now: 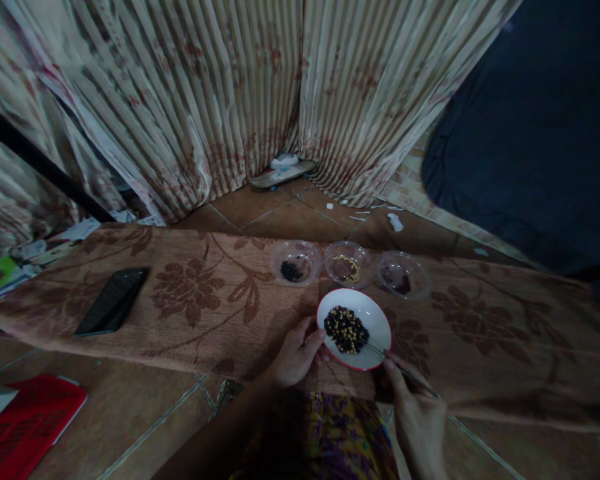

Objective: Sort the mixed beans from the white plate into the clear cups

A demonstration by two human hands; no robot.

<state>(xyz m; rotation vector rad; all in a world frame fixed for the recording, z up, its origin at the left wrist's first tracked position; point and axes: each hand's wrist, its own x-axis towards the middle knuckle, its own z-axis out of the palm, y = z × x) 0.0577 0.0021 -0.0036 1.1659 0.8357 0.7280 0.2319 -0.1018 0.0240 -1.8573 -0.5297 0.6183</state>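
Evidently, our left fingers (pixel 314 343) are gripping a round white red-rimmed bowl (pixel 374 319), likely steadying it, while our right fingers (pixel 397 382) are pinching a slim metal utensil (pixel 414 379) angled toward its black-and-yellow grains (pixel 347 330); three round clear-plastic cups (pixel 336 264) are sitting just beyond the bowl, seemingly handy.

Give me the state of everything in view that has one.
Left hand: gripping the white bowl.
Right hand: holding the metal tool.
Metal tool: tip in white bowl.
White bowl: holding mixed dark and yellow pieces.
Left clear bowl: uncovered, dark pieces inside.
Middle clear bowl: uncovered, yellow pieces inside.
Right clear bowl: uncovered, reddish pieces inside.
Phone: lying flat.
Curtains: hanging.
Skateboard: wheels down on floor.
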